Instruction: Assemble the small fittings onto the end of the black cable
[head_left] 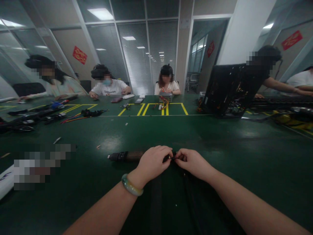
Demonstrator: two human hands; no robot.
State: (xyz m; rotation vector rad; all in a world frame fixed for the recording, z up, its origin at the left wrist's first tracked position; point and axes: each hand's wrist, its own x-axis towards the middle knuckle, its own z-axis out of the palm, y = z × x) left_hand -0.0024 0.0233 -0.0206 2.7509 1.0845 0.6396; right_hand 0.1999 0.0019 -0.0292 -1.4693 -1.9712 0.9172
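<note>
Near the middle of the green table [117,132], my left hand [154,163] pinches a small dark piece with a shiny, copper-coloured end. Just right of it, my right hand [194,163] has its fingers closed on a thin black part; the two hands almost touch. Behind my left hand lies a dark cylindrical tool [133,156] with a black collar and a metal tip pointing left, its right part hidden by the hand. A black cable [187,186] runs from under my right hand toward the near edge. A jade-like bangle circles my left wrist.
Black cable bundles [36,114] lie at the far left. A large black frame [225,91] stands at the back right. A white object [9,179], partly blurred, is at the left. Several people sit across the table; one handles coloured wires [166,102].
</note>
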